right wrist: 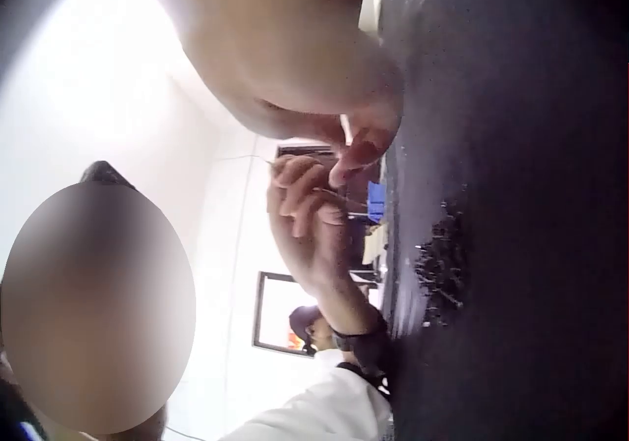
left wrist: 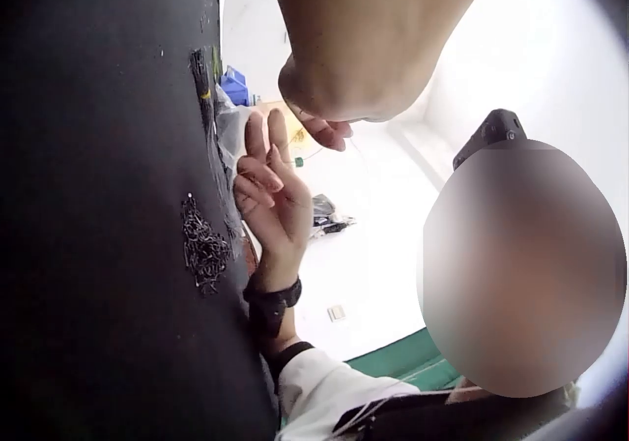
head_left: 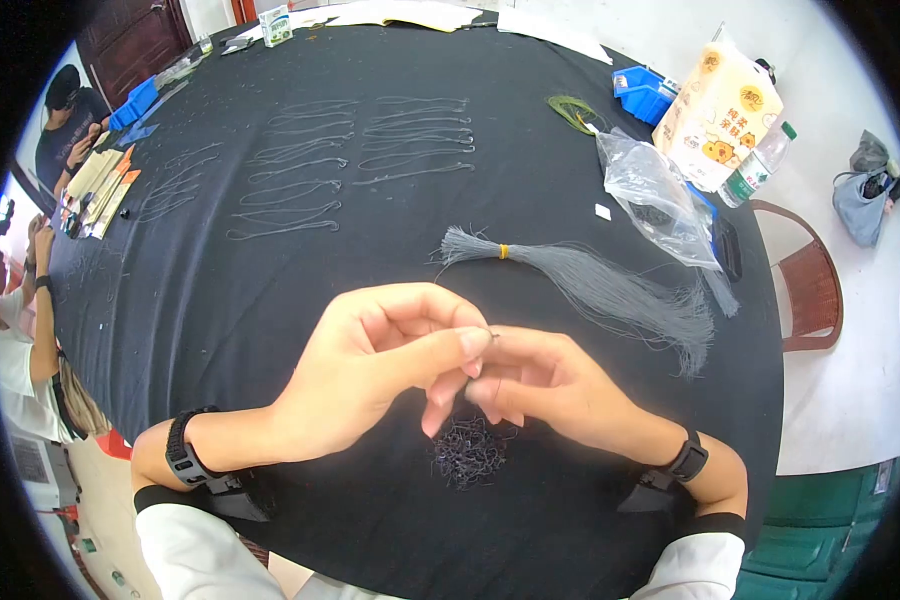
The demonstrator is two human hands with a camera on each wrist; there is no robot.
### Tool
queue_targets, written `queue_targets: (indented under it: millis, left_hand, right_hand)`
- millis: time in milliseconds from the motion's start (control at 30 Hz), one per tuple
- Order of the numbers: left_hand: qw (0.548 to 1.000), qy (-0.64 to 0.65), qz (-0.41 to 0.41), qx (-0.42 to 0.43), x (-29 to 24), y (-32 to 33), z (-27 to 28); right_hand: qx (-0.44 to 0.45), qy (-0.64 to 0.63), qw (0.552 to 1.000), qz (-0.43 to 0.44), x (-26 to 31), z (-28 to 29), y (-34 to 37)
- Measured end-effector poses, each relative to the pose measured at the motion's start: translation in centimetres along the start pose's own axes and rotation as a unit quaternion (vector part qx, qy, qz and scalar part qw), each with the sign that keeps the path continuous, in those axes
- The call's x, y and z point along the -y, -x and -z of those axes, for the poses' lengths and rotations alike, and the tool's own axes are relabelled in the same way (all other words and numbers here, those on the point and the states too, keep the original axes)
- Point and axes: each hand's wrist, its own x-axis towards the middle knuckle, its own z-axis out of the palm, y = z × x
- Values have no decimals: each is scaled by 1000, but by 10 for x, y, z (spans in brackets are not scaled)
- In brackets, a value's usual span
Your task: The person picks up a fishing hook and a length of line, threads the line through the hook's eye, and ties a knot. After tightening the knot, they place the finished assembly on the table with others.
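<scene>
Above the black table, my left hand [head_left: 375,350] and right hand [head_left: 565,385] meet with fingertips together. My left thumb and index finger pinch a tiny dark hook [head_left: 495,335], mostly covered by the fingertips. The right thumb and fingers pinch close below it, on what looks like a thin line; I cannot tell its exact lie. In the right wrist view the left hand [right wrist: 314,225] has its fingers curled. Under both hands lies a pile of small dark hooks [head_left: 468,455], also seen as a dark heap [left wrist: 204,249] in the left wrist view.
Beyond the hands lies a bundle of grey lines [head_left: 610,290] tied with a yellow band. Looped lines [head_left: 300,185] lie in rows farther back. A plastic bag [head_left: 655,190], tissue pack [head_left: 720,115] and bottle [head_left: 760,165] stand right. Other people sit at the left edge.
</scene>
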Motion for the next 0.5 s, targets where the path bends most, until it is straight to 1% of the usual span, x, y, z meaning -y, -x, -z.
queue_targets:
  millis: [33,133,167,300,367,500]
  left_hand:
    - [1000,4,6,8,0,1,-1]
    - [1000,8,18,17,0,2,-5]
    - [1000,8,16,20,2,3,-6]
    - [999,9,30,24,1,4,-5]
    - [999,-11,31,24,1,5,-6]
    - [998,-40,45,25,-2,8,-6]
  right_hand:
    - [28,-58,996,54,-11,-3,-4]
    - [14,-45,998,48,-20,-2,-2]
    - [-5,-72,996,46,-18,-6,-1]
    - [-1,-34,999,41,-18,-5,1]
    - [-7,-10,999,43,-19,-5,1]
    - [-5,72,995,69,-19,-4,2]
